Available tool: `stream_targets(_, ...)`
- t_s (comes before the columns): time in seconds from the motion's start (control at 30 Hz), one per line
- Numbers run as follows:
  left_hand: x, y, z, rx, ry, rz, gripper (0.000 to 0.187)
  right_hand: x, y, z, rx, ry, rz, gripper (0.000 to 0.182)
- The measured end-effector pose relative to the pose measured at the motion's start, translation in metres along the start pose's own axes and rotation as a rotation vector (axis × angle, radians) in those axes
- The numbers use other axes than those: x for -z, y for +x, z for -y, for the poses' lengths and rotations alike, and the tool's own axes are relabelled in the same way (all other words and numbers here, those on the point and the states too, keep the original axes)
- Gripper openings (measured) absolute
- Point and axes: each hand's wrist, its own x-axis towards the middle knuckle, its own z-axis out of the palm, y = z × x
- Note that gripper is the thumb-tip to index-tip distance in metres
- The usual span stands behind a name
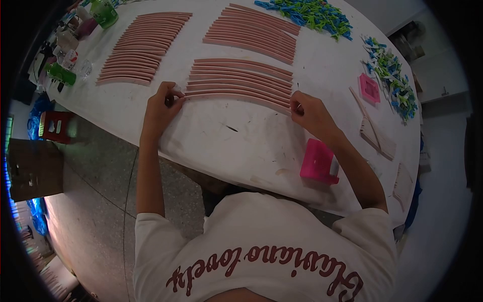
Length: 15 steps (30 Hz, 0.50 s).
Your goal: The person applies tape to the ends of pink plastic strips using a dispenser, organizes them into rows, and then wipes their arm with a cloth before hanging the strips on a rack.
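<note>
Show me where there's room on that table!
The table is bare between its near edge and the nearest pink strips, left of the bright pink box. A lane runs right of the left strips. Bottles crowd the left; blue-green pieces, the far right.

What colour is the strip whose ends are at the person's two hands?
The strip is dull pink, seen best in the head view.
</note>
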Motion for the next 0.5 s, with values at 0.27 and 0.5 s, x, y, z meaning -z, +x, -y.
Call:
stream_targets(0.27, 0.0027, -0.0001, 0.0001, 0.005, -0.006, 0.031, 0.037, 0.0050, -0.0011, 0.0049, -0.044, 0.080, 0.033, 0.019)
stream_targets(0.5, 0.0031, -0.0003, 0.0010, 0.011, -0.017, 0.033, 0.036, 0.0059, -0.0020, 0.0044, -0.035, 0.089, 0.023, 0.019)
